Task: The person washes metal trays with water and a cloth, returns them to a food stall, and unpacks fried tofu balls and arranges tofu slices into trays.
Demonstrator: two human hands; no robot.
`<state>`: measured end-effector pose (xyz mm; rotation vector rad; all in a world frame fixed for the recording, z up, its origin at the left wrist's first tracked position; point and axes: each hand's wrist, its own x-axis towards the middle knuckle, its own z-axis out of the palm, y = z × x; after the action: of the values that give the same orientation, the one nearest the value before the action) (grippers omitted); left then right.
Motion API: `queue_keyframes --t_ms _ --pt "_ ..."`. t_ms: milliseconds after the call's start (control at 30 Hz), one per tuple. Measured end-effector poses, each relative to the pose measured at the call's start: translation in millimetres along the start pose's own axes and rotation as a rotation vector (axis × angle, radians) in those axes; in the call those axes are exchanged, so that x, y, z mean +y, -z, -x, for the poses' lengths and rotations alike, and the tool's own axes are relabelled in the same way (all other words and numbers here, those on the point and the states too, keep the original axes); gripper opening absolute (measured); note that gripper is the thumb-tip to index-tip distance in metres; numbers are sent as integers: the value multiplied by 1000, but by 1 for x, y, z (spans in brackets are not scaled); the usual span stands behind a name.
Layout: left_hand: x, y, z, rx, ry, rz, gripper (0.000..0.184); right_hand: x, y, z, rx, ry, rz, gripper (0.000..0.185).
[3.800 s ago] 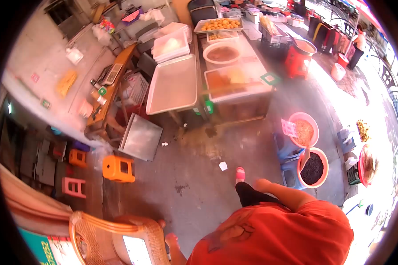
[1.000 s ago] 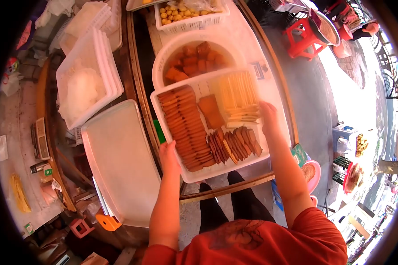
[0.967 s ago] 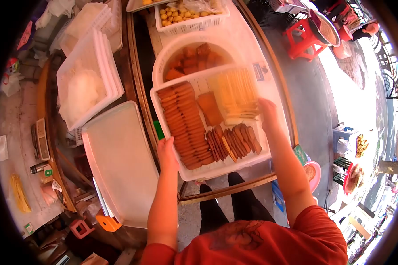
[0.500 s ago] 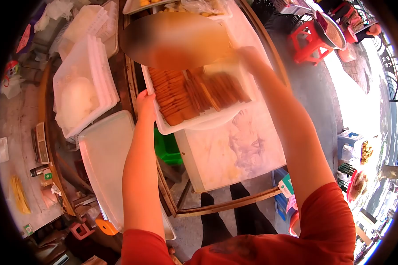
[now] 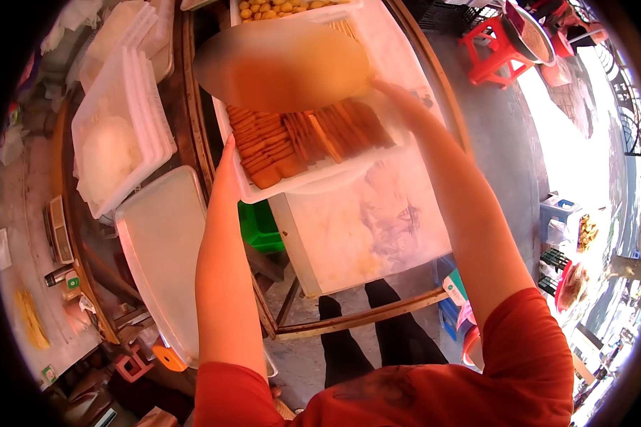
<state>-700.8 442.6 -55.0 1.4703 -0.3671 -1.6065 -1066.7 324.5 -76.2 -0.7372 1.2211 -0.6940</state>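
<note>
Both my arms reach forward to a white tray (image 5: 317, 181) on the table. My left hand (image 5: 228, 153) is at the tray's left side, its fingers partly hidden along the rim. My right hand (image 5: 386, 89) is at the right side near the far corner, smeared, its fingers hard to see. Rows of brown slices (image 5: 263, 142) fill the left of the tray, and more dark slices (image 5: 342, 135) stand at its near right. A blurred oval covers the far part of the tray. Nearer to me, the pale stained tabletop (image 5: 370, 228) shows.
A green basket (image 5: 262, 226) is below the table's left edge. On the left are an empty metal tray (image 5: 160, 249) and stacked white trays (image 5: 114, 142). A wooden rail (image 5: 363, 318) runs before my legs. At the right are a red stool (image 5: 488, 53) and a blue stool (image 5: 557, 213).
The tray, with both hands at its sides, has moved away from me across the table, uncovering the near tabletop and the green basket. Over the last half second it shifts only slightly in view.
</note>
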Motion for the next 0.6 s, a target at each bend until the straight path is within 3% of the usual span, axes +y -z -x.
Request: queue_keyframes --t_ms 267,300,600 --pt "-13 -27 67 6 100 113 75 8 -5 66 68 -67 -24 60" --pt "-22 -24 72 -22 99 142 73 18 4 68 3 -43 -14 63" --pt "-99 -12 146 74 147 148 70 44 4 187 223 -117 -12 83"
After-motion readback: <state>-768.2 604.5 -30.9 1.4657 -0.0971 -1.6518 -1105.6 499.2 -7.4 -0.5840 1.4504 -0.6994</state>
